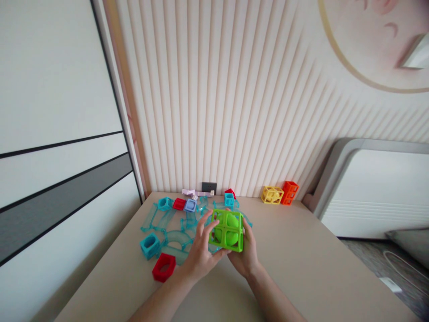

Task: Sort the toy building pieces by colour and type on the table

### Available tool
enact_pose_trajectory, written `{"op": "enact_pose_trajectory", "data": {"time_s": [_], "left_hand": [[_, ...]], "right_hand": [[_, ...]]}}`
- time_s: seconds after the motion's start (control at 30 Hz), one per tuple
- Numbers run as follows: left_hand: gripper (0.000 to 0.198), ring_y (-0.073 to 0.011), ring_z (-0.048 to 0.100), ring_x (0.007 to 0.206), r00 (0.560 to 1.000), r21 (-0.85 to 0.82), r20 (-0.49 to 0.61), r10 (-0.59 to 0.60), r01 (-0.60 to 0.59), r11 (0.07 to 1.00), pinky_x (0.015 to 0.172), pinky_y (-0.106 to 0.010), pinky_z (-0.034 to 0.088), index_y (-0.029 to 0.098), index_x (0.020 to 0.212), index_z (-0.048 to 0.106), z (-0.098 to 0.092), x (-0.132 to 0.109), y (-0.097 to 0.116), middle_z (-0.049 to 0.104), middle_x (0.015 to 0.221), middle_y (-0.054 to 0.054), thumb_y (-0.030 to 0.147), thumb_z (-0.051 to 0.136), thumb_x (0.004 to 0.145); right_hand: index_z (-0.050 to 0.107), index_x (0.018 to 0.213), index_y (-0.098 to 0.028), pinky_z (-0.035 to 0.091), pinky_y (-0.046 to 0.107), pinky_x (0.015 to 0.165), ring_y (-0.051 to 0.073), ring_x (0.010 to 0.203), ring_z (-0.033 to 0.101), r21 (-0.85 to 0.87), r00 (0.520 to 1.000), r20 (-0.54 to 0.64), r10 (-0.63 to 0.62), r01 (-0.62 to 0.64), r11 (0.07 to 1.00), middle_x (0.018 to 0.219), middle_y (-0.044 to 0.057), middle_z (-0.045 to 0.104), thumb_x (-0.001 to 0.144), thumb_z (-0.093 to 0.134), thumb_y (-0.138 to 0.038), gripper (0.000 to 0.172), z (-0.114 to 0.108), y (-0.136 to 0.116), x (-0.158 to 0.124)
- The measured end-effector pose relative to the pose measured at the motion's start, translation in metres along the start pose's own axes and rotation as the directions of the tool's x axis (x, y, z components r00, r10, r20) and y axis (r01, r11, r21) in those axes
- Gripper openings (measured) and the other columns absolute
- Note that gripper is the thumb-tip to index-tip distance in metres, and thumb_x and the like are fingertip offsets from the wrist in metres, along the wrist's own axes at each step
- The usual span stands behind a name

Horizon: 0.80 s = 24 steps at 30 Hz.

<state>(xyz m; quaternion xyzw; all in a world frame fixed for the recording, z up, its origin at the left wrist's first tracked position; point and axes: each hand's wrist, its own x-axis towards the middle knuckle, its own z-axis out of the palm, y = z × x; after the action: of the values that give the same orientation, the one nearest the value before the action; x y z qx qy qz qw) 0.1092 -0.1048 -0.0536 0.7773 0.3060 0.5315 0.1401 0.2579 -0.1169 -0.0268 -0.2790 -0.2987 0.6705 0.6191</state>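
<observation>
A bright green open-frame block (231,229), with four window-like openings on its near face and rounded green forms inside, is held up over the table. My left hand (203,246) grips its left side, thumb beneath and fingers along the edge. On the right side my right hand (247,248) wraps round it from behind and below, with some fingers hidden by the block. Behind and left of my hands lie translucent blue track pieces (176,239). A red block with a round hole (164,267) and a blue block (150,246) rest left of my left hand.
A yellow frame block (272,195) and an orange one (290,192) stand against the ribbed wall (208,89). Smaller red (179,204) and blue (229,199) blocks lie at the table's back. A socket (209,187) is behind; a white cabinet (60,89) borders the left.
</observation>
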Motion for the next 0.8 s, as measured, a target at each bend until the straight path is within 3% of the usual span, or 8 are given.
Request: {"op": "enact_pose_trajectory", "data": {"time_s": [0.1,0.17,0.4,0.57,0.8], "left_hand": [[0.093,-0.0386,0.025,0.148,0.998,-0.043,0.029,-0.048,0.049,0.998,0.114,-0.057,0.036,0.028,0.149,0.022,0.0011,-0.0002,-0.0017,0.021,0.159,-0.021,0.042,0.080,0.078],[0.100,-0.0398,0.022,0.149,0.997,-0.068,0.059,-0.056,0.059,0.996,0.114,-0.058,0.034,0.028,0.151,0.020,0.0011,0.0000,-0.0020,0.020,0.159,-0.021,0.045,0.082,0.074],[0.104,-0.0398,0.032,0.145,0.993,-0.102,0.064,-0.101,0.107,0.989,0.113,-0.057,0.036,0.029,0.152,0.023,-0.0004,-0.0001,0.0004,0.032,0.153,-0.020,0.046,0.085,0.071],[0.104,-0.0407,0.032,0.145,0.990,-0.117,0.039,-0.132,0.136,0.984,0.115,-0.059,0.034,0.028,0.153,0.023,0.0007,-0.0007,0.0010,0.034,0.153,-0.020,0.043,0.085,0.071],[0.103,-0.0388,0.028,0.147,0.981,-0.164,0.071,-0.183,0.193,0.968,0.118,-0.058,0.029,0.026,0.154,0.027,-0.0019,0.0012,0.0024,0.034,0.157,-0.019,0.041,0.085,0.070]], "right_hand": [[0.059,0.137,-0.023,0.053,0.048,0.090,0.031,0.103,0.070,-0.040,0.999,0.030,0.037,-0.036,0.999,0.120,0.010,0.073,0.091,0.042,-0.068,0.067,0.0010,-0.0005,-0.0012],[0.058,0.138,-0.024,0.053,0.048,0.090,0.031,0.103,0.071,-0.047,0.995,0.063,0.074,-0.071,0.996,0.119,0.010,0.074,0.091,0.040,-0.069,0.068,0.0021,-0.0019,-0.0026],[0.059,0.137,-0.023,0.052,0.050,0.091,0.032,0.105,0.070,-0.036,0.981,0.143,0.131,-0.127,0.991,0.118,0.013,0.073,0.093,0.030,-0.073,0.074,0.0015,-0.0046,-0.0049],[0.064,0.131,-0.024,0.050,0.050,0.096,0.031,0.108,0.069,-0.113,0.980,0.150,0.133,-0.116,0.987,0.120,0.012,0.073,0.089,0.043,-0.073,0.068,-0.0017,-0.0023,-0.0044],[0.063,0.130,-0.026,0.048,0.051,0.097,0.032,0.109,0.068,-0.077,0.978,0.165,0.130,-0.118,0.990,0.124,0.011,0.071,0.087,0.043,-0.075,0.068,0.0001,-0.0012,-0.0049]]}}
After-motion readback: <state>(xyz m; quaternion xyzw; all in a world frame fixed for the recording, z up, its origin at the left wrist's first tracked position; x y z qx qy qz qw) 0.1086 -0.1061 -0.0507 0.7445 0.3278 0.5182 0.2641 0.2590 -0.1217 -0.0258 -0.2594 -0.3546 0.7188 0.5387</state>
